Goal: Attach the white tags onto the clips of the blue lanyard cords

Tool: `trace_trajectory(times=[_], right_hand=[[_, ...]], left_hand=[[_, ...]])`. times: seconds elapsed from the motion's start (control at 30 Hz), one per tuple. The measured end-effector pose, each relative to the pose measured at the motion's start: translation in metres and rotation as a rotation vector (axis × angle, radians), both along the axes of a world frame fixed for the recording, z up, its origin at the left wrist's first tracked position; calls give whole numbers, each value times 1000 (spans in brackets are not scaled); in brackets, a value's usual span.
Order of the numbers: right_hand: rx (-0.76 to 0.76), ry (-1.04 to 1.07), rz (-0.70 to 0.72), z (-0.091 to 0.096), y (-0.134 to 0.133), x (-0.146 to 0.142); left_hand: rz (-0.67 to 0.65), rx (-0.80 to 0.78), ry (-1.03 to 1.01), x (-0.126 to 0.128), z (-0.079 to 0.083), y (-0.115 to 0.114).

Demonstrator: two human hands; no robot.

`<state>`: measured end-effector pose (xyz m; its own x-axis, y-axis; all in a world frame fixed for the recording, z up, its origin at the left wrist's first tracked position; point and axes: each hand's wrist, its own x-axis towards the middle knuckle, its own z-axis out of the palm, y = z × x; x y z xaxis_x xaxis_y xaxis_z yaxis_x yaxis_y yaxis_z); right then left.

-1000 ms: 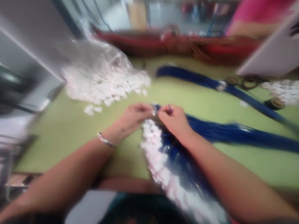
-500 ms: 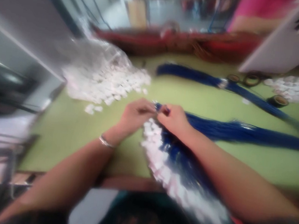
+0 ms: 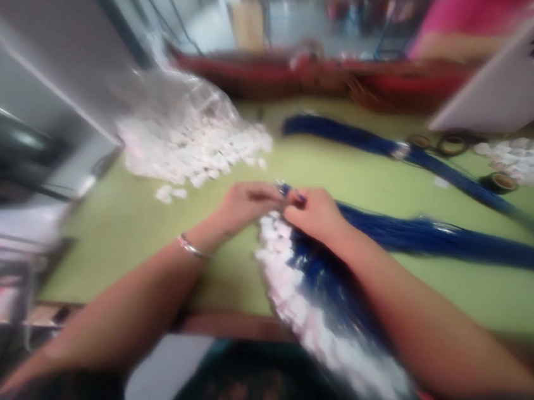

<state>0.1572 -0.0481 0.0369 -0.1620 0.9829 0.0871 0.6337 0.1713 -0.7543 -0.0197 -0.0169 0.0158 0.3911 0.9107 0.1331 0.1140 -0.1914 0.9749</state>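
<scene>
My left hand (image 3: 250, 204) and my right hand (image 3: 316, 213) meet over the table, fingertips pinched close together. What the left fingers hold is hidden by the fingers and blur. At the right fingertips shows a small dark blue bit that looks like wire. Just behind the hands runs a bundle of blue wires (image 3: 401, 232), its tips by my fingers. Below them, a second blue bundle with many small white connectors (image 3: 287, 282) on its ends slants off the table's front edge toward my lap, partly under my right forearm.
A clear plastic bag (image 3: 206, 95) spills white connectors (image 3: 205, 149) on the green table (image 3: 108, 253). Behind lies another blue wire bundle (image 3: 341, 131), near tape rolls (image 3: 500, 181) and more white pieces (image 3: 524, 157). Grey panels (image 3: 503, 78) stand at both sides. A person in pink (image 3: 462, 23) is beyond.
The view has shifted very slightly. Both hands stay pinched together in the same spot, with hardly any finger movement visible.
</scene>
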Motion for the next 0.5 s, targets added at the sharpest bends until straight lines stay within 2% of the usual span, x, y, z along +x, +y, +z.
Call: trace_trajectory(times=[0.13, 0.23, 0.33, 0.5], right_hand=[[37, -56, -16, 0, -1, -1], [104, -159, -27, 0, -2, -2], [186, -228, -25, -1, -4, -3], [204, -166, -31, -2, -5, -4]], left_hand=[[97, -51, 6, 2, -2, -1], [163, 52, 60, 5, 0, -6], [160, 123, 67, 6, 0, -7], [71, -67, -107, 6, -5, -2]])
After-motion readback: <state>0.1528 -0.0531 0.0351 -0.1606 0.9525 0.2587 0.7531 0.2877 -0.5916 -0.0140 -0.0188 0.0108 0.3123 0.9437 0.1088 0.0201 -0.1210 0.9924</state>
